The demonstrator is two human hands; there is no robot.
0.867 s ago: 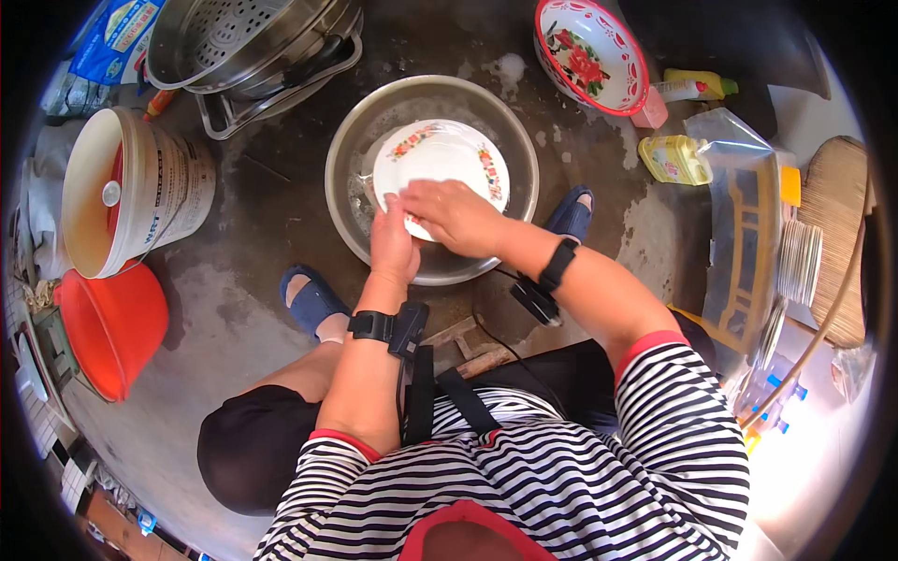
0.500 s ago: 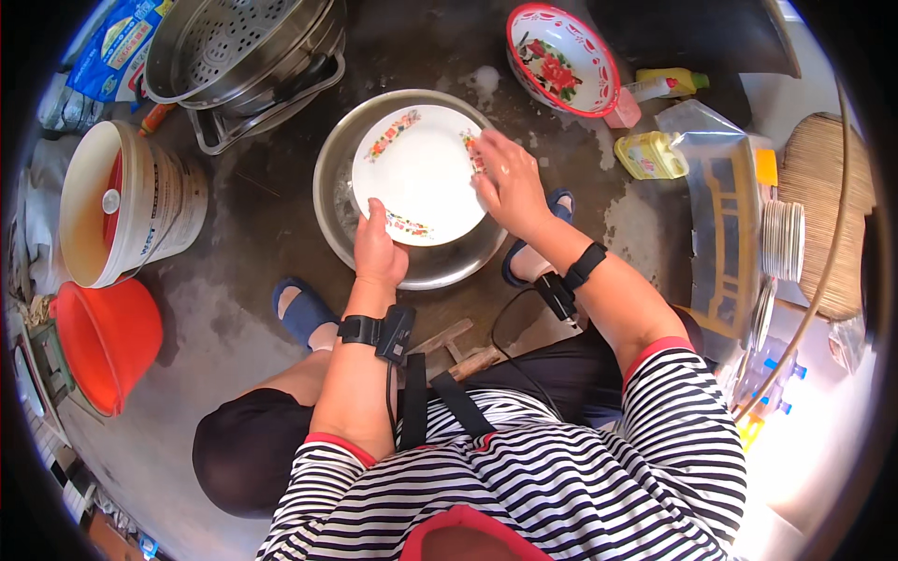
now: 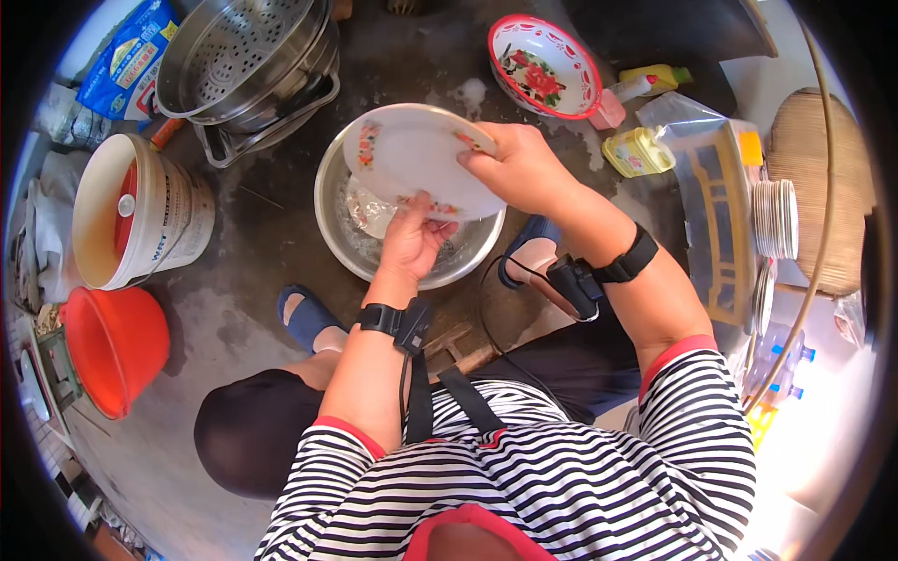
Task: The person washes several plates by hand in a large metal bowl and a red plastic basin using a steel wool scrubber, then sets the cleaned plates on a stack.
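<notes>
A white plate [image 3: 421, 159] with floral patches on its rim is held tilted above a round metal basin [image 3: 329, 229]. My right hand [image 3: 524, 166] grips its right edge, thumb on the near face and fingers behind. At the lower rim, my left hand [image 3: 412, 241] holds the plate with its fingertips. Inside the basin, under the plate, lies something pale with a floral mark [image 3: 372, 208], partly hidden, in what looks like water.
To the left stand a white bucket [image 3: 178, 220], a red basin [image 3: 126, 341] and a steel steamer pot [image 3: 271, 103]. A red-rimmed enamel bowl [image 3: 571, 56], a yellow bottle [image 3: 638, 152] and stacked plates [image 3: 774, 220] are to the right. My slippered feet flank the metal basin.
The plate has been tipped from nearly flat facing up to a steep tilt, uncovering part of the basin. My right hand has closed round its right edge.
</notes>
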